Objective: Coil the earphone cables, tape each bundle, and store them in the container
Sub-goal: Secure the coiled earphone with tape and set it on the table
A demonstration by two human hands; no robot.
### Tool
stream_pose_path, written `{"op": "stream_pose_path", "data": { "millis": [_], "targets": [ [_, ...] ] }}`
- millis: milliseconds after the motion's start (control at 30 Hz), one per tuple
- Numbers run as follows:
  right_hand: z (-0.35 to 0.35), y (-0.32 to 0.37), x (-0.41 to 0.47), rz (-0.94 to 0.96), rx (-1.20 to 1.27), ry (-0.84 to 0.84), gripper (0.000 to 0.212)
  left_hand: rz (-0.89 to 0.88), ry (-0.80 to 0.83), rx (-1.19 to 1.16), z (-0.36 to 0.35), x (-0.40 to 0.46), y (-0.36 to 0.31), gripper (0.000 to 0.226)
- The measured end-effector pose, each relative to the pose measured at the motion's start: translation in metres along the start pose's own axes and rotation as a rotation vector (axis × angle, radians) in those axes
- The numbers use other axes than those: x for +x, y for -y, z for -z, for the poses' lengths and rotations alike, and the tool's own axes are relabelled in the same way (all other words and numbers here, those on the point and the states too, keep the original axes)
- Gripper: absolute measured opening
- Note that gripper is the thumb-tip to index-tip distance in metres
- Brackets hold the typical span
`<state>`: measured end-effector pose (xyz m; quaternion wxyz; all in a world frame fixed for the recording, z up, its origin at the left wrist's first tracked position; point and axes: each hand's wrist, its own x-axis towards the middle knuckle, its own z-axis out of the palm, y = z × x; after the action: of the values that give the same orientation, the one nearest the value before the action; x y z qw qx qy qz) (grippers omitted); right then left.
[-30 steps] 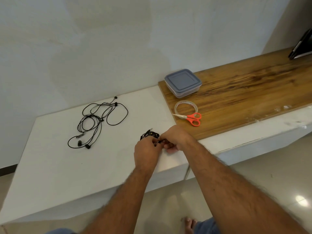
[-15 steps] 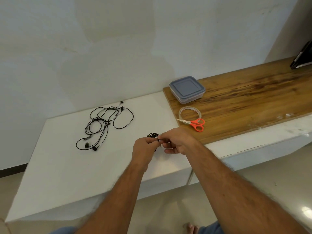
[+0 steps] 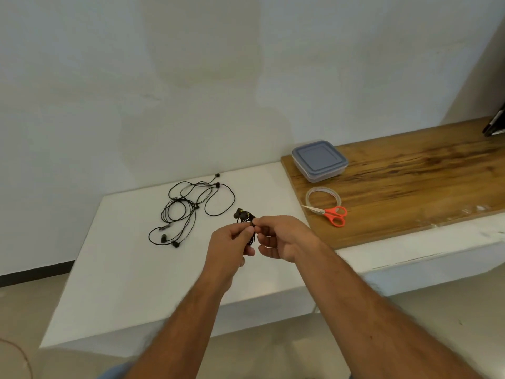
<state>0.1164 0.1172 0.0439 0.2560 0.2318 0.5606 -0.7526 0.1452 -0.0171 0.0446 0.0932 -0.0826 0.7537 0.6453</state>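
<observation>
Presently, the task stands at an early stage. Both hands are raised over the white table point(image 3: 114, 269) and work on one coiled bundle point(image 3: 244, 218) of black earphone cable. The left hand point(image 3: 228, 246) grips the lower part of the coil with curled fingers; the right hand point(image 3: 282, 237) pinches the cable at the top of the coil between thumb and forefinger. Whether tape is already on this bundle cannot be told.

Outstanding, by my judgement: the loose earphones point(image 3: 188, 209) lie uncoiled in a tangle on the table, well to the left of the hands. The tape roll point(image 3: 323, 198) and the orange-handled scissors point(image 3: 332, 213) lie side by side, touching, on the wooden counter point(image 3: 423, 187). The container point(image 3: 319, 160) stands behind them with its grey-blue lid on; nothing can be seen stored in it.

No brand, label or legible writing is found on any item. A yellowish mark on the bundle is too small to read.
</observation>
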Motion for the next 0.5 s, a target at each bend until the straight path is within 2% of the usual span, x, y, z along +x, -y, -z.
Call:
{"op": "stream_pose_path", "data": {
  "millis": [133,367,500],
  "targets": [
    [-0.018,0.003,-0.010,0.009,0.010,0.019,0.011,0.001,-0.051,-0.074,0.014,-0.006,-0.006,0.013],
    [-0.040,0.003,-0.016,0.022,-0.057,0.019,0.006,0.036,-0.038,-0.129,0.039,-0.013,-0.010,0.010],
    [-0.041,-0.003,-0.013,0.056,-0.119,0.024,0.010,0.048,-0.029,-0.082,0.044,-0.013,-0.006,0.011]
  ]
}}
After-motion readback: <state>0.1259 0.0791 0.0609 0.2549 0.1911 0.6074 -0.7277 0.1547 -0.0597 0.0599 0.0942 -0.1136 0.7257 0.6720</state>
